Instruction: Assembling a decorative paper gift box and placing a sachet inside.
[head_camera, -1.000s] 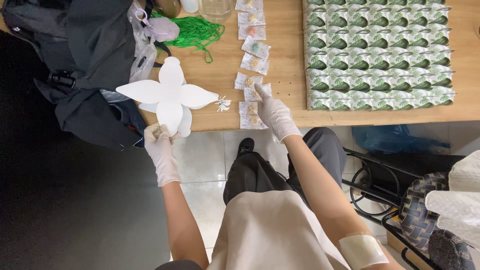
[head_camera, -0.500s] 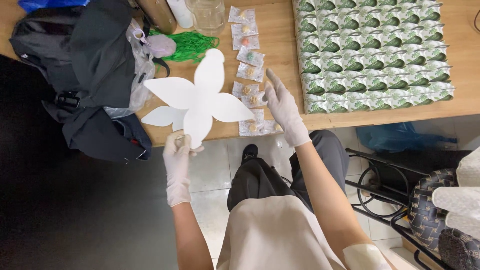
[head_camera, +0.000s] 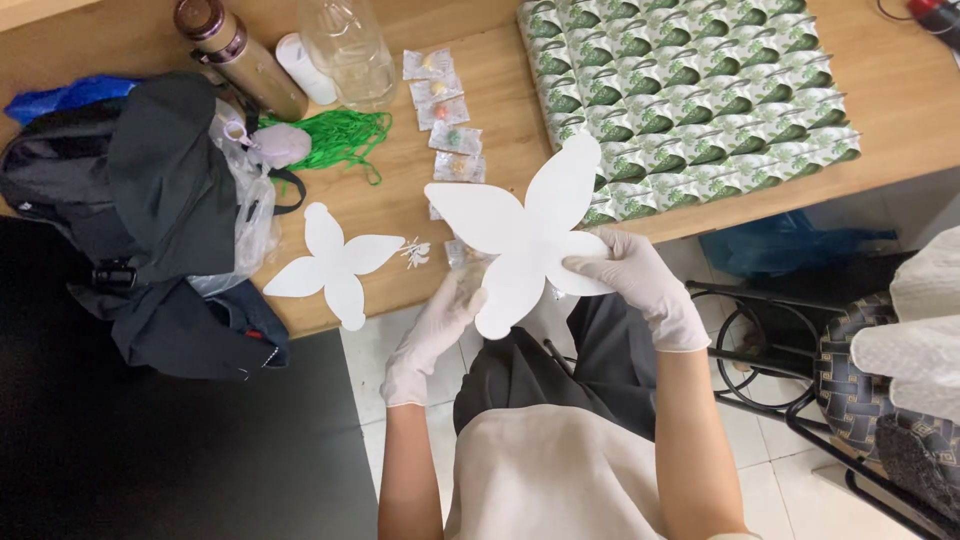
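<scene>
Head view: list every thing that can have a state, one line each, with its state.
large white petal cutout: held up off the table by both hands
left hand: gloved, gripping the cutout's lower edge
right hand: gloved, gripping its right petal
small white petal cutout: lying flat on the wooden table
brown flask: capped
clear bottle: lying on the table
green cord: loose heap

Black bag, green cord, brown flask, green-patterned packets
</scene>
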